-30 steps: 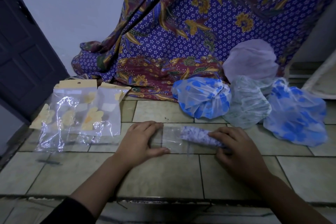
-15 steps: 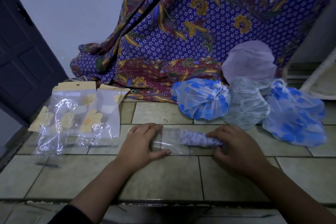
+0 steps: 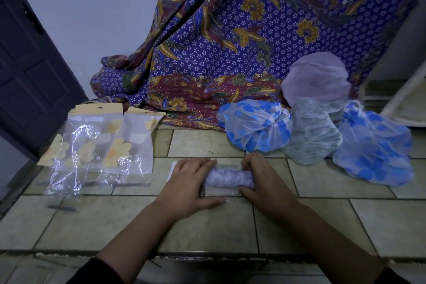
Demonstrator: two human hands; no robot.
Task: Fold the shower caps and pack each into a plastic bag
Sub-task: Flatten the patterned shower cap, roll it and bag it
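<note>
Hands at either end of the rolled cap

The rolled cap, lilac with a pale print, lies crosswise on the tiles right in front of you, inside a clear plastic bag. Your left hand lies flat on the bag's left part, fingers straight and together, thumb stretched along the near edge, its fingertips touching the roll's left end. A strip of the bag shows just past that hand's left side. Your right hand is curled round the roll's right end, fingers over the far side and thumb on the near side, gripping it through or at the bag's end; you cannot tell which from here.

A stack of empty bags with yellow flower cards lies well to the left. Beyond your right hand sit four loose caps, touching one another: a blue-flowered cap, a green-speckled cap, a second blue cap and a lilac cap behind them. A purple batik cloth hangs at the back.
</note>
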